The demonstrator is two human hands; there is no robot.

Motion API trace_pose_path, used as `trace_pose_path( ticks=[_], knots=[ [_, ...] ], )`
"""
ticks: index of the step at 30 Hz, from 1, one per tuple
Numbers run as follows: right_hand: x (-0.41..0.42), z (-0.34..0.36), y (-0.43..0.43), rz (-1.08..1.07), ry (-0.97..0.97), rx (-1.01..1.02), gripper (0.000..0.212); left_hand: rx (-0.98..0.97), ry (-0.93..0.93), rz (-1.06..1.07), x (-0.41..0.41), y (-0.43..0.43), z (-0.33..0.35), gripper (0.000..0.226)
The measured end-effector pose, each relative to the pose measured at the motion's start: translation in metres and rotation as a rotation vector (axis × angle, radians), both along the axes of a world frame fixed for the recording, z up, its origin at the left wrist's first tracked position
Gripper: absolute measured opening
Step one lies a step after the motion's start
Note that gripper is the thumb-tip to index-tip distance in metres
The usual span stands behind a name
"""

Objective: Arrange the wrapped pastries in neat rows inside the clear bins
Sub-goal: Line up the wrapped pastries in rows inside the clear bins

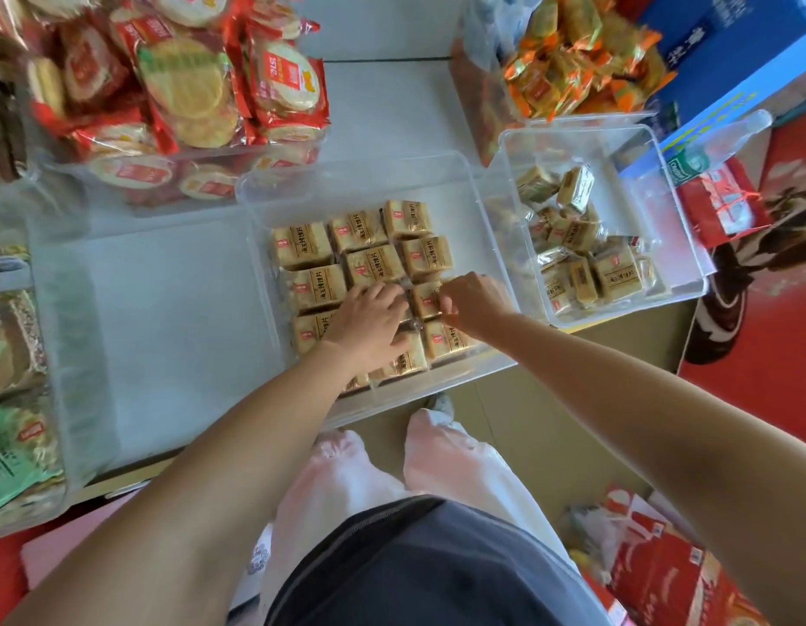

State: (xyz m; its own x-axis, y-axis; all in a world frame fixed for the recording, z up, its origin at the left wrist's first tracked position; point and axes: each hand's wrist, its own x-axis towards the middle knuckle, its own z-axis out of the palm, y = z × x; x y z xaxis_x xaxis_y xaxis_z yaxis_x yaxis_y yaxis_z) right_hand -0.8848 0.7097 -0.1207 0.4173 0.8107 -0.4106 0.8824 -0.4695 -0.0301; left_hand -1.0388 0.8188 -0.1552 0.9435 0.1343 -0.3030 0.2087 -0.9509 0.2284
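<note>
Wrapped pastries (369, 259) lie in tidy rows inside a clear bin (301, 183) as the left hand (369, 320) presses flat on them, fingers spread, and the right hand (471, 300) pinches one pastry's wrapper, beside a second bin (672, 210) of loose pastries.

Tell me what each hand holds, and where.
Right hand pinches a wrapped pastry at its right edge; left hand rests flat on the pastries, gripping nothing visible.

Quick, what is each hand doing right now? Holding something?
Left hand: open, flat on the wrapped pastries in the middle clear bin.
Right hand: fingers pinching one pastry's wrapper.
</note>
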Motion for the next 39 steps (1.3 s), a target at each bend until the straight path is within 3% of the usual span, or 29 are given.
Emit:
trace_pose_path(
  ticks=[4, 8, 11, 18, 24, 28, 32, 35, 39],
  knots=[
    [0.022, 0.041, 0.002, 0.072, 0.286, 0.361, 0.009, -0.017, -0.349, 0.122, 0.035, 0.0, 0.026, 0.031],
    [0.08, 0.077, -0.017, -0.08, 0.229, 0.632, 0.014, -0.078, -0.572, 0.219, 0.09, -0.013, 0.048, 0.032],
    [0.135, 0.074, -0.047, -0.182, 0.182, 0.625, 0.015, -0.14, -0.601, 0.235, 0.133, -0.035, 0.055, 0.036],
    [0.256, 0.034, -0.089, -0.227, 0.301, 0.494, 0.027, -0.072, -0.338, 0.379, 0.226, -0.076, 0.04, 0.063],
    [0.334, 0.0, -0.062, 0.003, 0.253, 0.253, 0.057, 0.133, -0.173, 0.562, 0.264, -0.089, 0.027, 0.065],
    [0.344, -0.026, -0.053, 0.01, 0.232, 0.13, 0.075, 0.185, -0.15, 0.637, 0.269, -0.095, 0.025, 0.063],
    [0.343, -0.03, -0.053, 0.127, 0.178, 0.171, 0.064, 0.162, -0.213, 0.661, 0.271, -0.095, 0.022, 0.061],
    [0.349, -0.021, -0.055, 0.078, 0.306, 0.243, 0.049, 0.164, -0.218, 0.65, 0.271, -0.095, 0.021, 0.06],
    [0.353, 0.001, -0.058, 0.179, 0.383, 0.393, 0.046, 0.132, -0.236, 0.616, 0.269, -0.093, 0.026, 0.058]
  ],
)
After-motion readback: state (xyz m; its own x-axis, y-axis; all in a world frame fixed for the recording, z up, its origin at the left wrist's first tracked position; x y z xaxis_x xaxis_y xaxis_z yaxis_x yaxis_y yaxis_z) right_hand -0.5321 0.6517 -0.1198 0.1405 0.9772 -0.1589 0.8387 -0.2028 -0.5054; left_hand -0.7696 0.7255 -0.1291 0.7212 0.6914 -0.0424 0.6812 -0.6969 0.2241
